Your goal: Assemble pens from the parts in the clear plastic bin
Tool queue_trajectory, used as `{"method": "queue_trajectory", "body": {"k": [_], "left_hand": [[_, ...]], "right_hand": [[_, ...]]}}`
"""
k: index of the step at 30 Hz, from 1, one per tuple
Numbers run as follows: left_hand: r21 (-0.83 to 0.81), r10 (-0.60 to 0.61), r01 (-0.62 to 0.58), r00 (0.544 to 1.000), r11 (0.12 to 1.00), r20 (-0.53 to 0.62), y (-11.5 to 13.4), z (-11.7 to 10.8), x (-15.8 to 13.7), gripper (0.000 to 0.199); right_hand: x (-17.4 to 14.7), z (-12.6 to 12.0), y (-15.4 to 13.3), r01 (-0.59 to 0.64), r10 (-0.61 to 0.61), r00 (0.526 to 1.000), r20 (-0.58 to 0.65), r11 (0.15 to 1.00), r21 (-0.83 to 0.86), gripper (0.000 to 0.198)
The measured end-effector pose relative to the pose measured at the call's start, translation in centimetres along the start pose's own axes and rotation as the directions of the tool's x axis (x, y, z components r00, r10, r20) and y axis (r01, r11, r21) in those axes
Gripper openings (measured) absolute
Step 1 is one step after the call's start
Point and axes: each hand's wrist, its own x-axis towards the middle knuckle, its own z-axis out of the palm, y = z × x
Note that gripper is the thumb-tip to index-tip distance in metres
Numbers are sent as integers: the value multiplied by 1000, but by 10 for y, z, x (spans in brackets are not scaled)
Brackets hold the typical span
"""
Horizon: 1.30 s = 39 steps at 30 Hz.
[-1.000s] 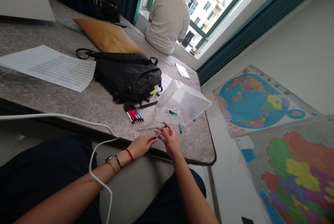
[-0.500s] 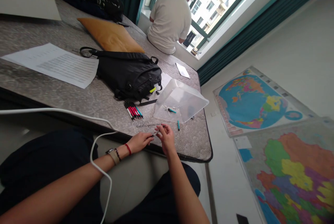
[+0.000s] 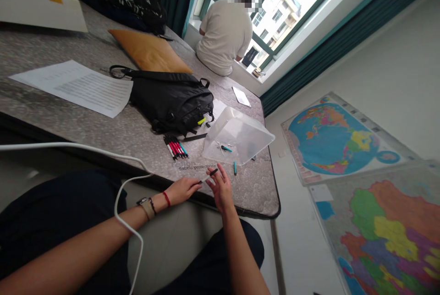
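My left hand [image 3: 184,189] pinches one end of a slim white pen [image 3: 206,178] with a black end. My right hand [image 3: 222,190] is beside the pen's far end, fingers spread; whether a fingertip touches it is hard to tell. Just beyond my hands, a row of pens [image 3: 176,147] in red, white, teal and black lies side by side on the mattress [image 3: 144,130]. A single teal pen part [image 3: 235,168] lies to the right of my right hand. Behind it, a clear plastic box [image 3: 252,141] rests on its side with small pen parts [image 3: 225,147] in it.
A black backpack [image 3: 172,102], a printed sheet [image 3: 75,89] and a brown envelope [image 3: 151,52] lie on the mattress. A white cable [image 3: 118,199] hangs across my left forearm. Another person [image 3: 225,34] sits by the window. Maps [image 3: 340,134] cover the right wall.
My right hand's fingers have gone from closed around the pen to spread apart, so its black end now shows. My left hand keeps its pinch. The view has shifted slightly.
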Motion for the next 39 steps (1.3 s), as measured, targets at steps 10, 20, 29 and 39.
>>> {"method": "queue_trajectory", "body": {"k": [10, 20, 29, 39], "left_hand": [[31, 53, -54, 998, 998, 31, 5, -2, -2, 36], [48, 60, -62, 997, 997, 38, 3, -3, -3, 34], [41, 71, -71, 997, 997, 25, 5, 8, -9, 33], [47, -7, 8, 1000, 999, -20, 10, 4, -10, 33]], "right_hand": [[7, -9, 6, -10, 8, 991, -136, 1000, -16, 32], [-4, -3, -2, -15, 16, 1000, -23, 999, 28, 39], [-11, 3, 4, -4, 12, 999, -52, 991, 134, 40], [-8, 8, 14, 86, -71, 975, -212, 995, 59, 40]]}}
